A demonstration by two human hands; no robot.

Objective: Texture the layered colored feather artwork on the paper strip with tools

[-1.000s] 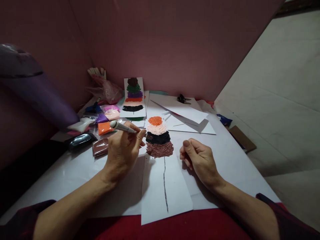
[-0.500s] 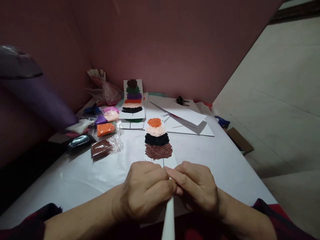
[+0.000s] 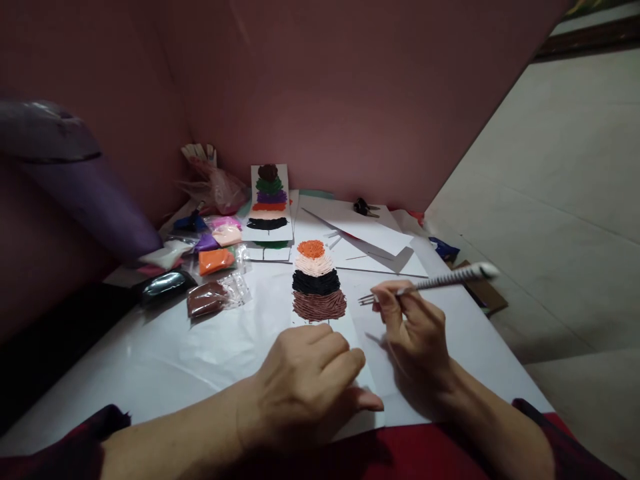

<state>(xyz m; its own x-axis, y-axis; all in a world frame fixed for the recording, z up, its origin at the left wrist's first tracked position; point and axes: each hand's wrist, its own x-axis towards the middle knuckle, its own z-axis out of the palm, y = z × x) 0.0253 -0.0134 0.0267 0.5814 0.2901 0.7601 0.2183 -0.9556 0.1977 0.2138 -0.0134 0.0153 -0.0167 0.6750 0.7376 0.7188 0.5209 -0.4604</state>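
Head view: your right hand (image 3: pixel 417 327) pinches a forked tool (image 3: pixel 440 279) at 4 o'clock; your left hand (image 3: pixel 307 377) curls at 6 o'clock over the card (image 3: pixel 345 330), any grip hidden. Texturing the central clay layers (image 3: pixel 319 305) seems the step; next likely calls for steadying.

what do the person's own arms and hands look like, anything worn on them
The left sleeve and right sleeve are dark with a reddish-purple tint, leaving most of the forearms bare. The left grip and right grip are ungloved; no watch or bracelet shows, and no rings on the visible fingers.
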